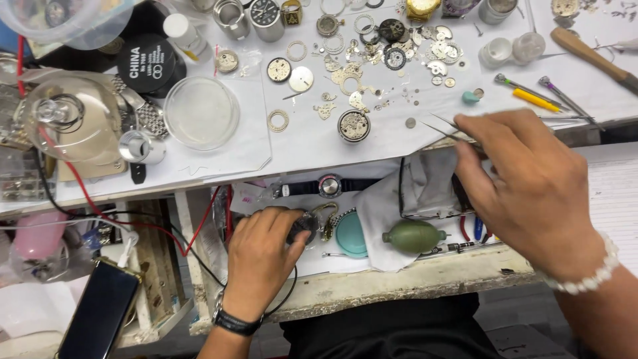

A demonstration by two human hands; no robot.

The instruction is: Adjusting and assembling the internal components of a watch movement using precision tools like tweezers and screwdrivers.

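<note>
Far left: phone (pixel 98 312) lower left; glass dome (pixel 66 123) above; clear dish (pixel 201 112) upper centre-left; left hand (pixel 260 256) lower centre-left in open drawer, fingers curled down around dark round piece (pixel 304 226), gripping it; teal disc (pixel 350 234) and green blower (pixel 413 236) just right of it; watch movement (pixel 353 125) on white sheet above, loose parts scattered beyond; right hand (pixel 531 186) at right, closed on tweezers (pixel 446 127); long axis runs right to left, tips aimed left toward movement; right hand nearer movement; screwdrivers (pixel 535 94) upper right.
</note>
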